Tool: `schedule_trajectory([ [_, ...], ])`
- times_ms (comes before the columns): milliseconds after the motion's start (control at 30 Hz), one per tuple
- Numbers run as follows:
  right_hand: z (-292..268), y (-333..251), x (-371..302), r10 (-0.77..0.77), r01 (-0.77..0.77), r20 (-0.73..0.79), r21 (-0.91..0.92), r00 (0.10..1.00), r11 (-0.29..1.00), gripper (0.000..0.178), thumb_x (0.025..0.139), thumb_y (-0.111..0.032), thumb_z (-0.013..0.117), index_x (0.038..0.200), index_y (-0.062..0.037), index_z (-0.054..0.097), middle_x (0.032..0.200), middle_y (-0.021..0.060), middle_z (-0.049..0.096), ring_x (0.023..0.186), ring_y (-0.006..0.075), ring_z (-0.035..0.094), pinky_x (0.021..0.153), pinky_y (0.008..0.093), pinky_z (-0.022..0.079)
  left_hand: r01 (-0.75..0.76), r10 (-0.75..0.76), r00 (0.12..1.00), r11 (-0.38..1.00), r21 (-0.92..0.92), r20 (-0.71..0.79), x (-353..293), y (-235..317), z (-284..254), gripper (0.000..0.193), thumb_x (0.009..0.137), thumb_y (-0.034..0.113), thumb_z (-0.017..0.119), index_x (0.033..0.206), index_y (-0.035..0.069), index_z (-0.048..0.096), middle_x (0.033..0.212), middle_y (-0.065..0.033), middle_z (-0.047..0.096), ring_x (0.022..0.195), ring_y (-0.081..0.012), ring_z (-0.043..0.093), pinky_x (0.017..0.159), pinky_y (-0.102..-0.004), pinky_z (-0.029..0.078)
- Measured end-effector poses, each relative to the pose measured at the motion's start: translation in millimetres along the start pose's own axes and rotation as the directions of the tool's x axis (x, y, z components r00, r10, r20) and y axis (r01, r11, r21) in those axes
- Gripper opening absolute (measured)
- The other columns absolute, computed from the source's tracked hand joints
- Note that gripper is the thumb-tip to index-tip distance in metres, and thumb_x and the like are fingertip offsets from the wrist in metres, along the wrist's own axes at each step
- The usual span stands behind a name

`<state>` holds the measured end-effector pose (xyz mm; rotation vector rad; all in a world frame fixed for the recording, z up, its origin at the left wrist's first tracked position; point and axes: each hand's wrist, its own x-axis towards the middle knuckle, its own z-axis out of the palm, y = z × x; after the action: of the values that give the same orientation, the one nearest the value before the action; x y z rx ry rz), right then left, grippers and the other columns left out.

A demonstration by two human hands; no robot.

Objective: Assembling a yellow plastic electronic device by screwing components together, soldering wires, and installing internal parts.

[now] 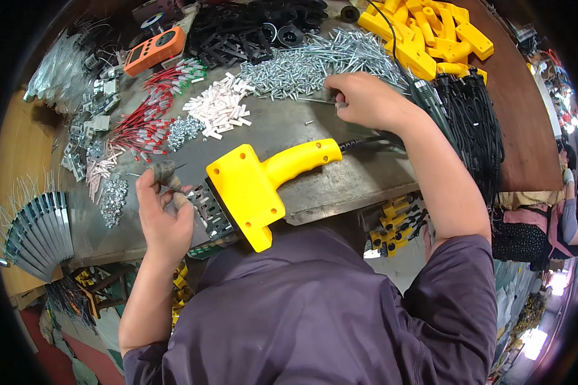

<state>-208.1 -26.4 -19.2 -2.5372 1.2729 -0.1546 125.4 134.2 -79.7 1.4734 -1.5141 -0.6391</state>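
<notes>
A yellow plastic tool housing (245, 192) with a handle lies slantwise at the table's near edge, a black cord leaving its handle end. A perforated metal guard (212, 212) sticks out of its left side. My left hand (167, 215) is closed at that guard, thumb and fingers gripping its edge; grey wrapping covers a fingertip. Farther right, my right hand (366, 99) is at the near edge of a heap of silver screws (302, 67), fingers pinched together. What they hold, if anything, is hidden. A thin metal rod (315, 99) lies just left of those fingers.
White sleeves (218, 106), red-ended wired parts (141, 125) and small metal nuts (113, 200) lie in heaps at left. An orange meter (154, 51) stands behind. Yellow housings (424, 35), a dark green power screwdriver (427, 99) and black cords (472, 128) lie at right.
</notes>
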Motion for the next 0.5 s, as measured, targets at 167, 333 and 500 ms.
schedule_trajectory([
  [167, -5, -60, -15, -0.239, 0.238, -0.025, 0.249, 0.971, 0.939, 0.028, 0.068, 0.000, 0.059, 0.096, -0.0004, 0.061, 0.084, 0.0118, 0.061, 0.074, 0.0265, 0.059, 0.067, 0.0334, 0.048, -0.066, 0.066, 0.998, 0.998, -0.011, -0.021, -2, -3, -1, 0.065, 0.074, -0.012, 0.047, 0.134, 0.001, 0.027, 0.114, -0.0127, 0.047, 0.097, -0.0201, 0.058, 0.086, -0.0309, 0.045],
  [333, -14, -76, -18, -0.250, 0.231, 0.049, 0.251, 0.967, 0.940, 0.023, 0.068, -0.003, 0.060, 0.090, 0.0016, 0.060, 0.087, 0.0147, 0.062, 0.083, 0.0323, 0.060, 0.070, 0.0392, 0.048, -0.013, 0.012, 1.000, 0.998, -0.064, -0.008, -3, -1, -2, 0.064, 0.075, -0.012, 0.047, 0.134, 0.001, 0.026, 0.113, -0.0124, 0.047, 0.099, -0.0207, 0.057, 0.086, -0.0304, 0.045],
  [500, -8, -71, -20, -0.290, 0.283, -0.017, 0.267, 0.957, 0.921, 0.025, 0.070, -0.002, 0.060, 0.095, 0.0003, 0.059, 0.083, 0.0140, 0.058, 0.078, 0.0324, 0.058, 0.068, 0.0396, 0.047, -0.052, 0.052, 0.999, 0.997, -0.054, 0.002, -2, -2, 2, 0.064, 0.076, -0.012, 0.048, 0.134, 0.000, 0.026, 0.116, -0.0131, 0.047, 0.101, -0.0209, 0.056, 0.084, -0.0301, 0.045],
])
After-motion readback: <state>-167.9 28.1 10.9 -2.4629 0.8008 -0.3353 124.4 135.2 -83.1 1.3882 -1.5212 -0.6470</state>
